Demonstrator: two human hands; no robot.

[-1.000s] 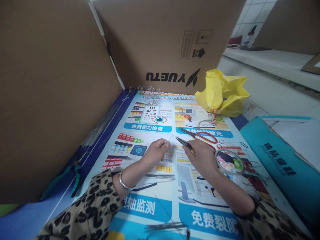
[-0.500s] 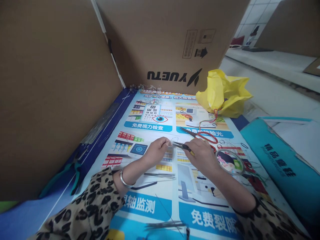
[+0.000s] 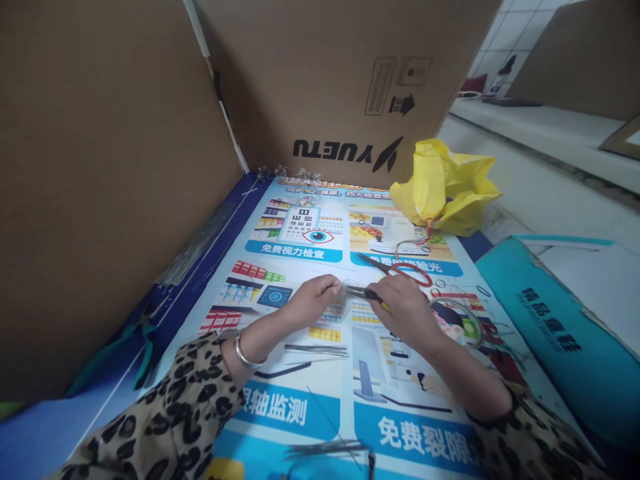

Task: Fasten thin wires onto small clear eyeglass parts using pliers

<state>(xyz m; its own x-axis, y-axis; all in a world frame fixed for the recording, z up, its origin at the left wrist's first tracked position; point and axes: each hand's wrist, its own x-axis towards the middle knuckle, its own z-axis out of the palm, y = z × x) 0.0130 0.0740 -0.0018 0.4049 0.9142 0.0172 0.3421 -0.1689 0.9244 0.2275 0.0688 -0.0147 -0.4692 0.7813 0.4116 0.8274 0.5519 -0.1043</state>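
Left hand [image 3: 316, 301] pinching thin wire [image 3: 345, 287], right hand [image 3: 404, 312] gripping pliers [image 3: 369, 294]. You're probably handling light, springy, kink-prone stuff, so best pinching close beside plier tips.

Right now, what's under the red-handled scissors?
Under the scissors: the blue-and-white printed poster. The right hand hides part of the handles, so what's beneath there can't be seen.

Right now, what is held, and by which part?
The right hand holds the pliers by their handles; the left hand pinches what looks like thin wire, by which part I cannot tell.
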